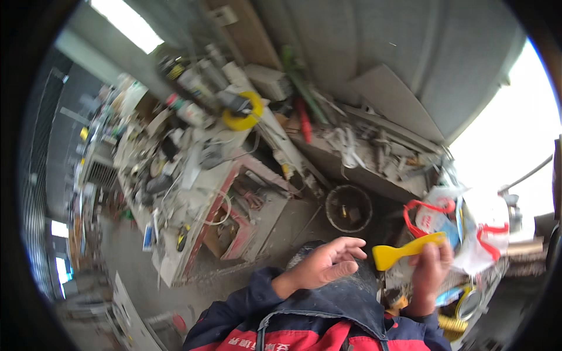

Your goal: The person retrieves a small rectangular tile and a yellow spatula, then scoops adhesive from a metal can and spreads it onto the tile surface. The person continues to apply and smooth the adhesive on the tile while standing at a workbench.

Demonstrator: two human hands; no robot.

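A yellow plastic scraper (398, 253) is gripped in my right hand (430, 275); its wide blade points left and its handle end rises past my fingers. Just left of the blade, my left hand (328, 263) is held out in front of my body with nothing in it. Its fingers reach to the right, slightly apart, and do not touch the scraper. To the right of the scraper sits a white plastic bag (477, 222) with red markings and red handles.
A cluttered workbench (187, 210) stands on the left, with a yellow tape roll (256, 111) at its back. A round bucket (349, 209) is on the floor ahead. Along the wall runs a low ledge (392, 175) covered in debris. A yellow brush (452, 324) lies low at the right.
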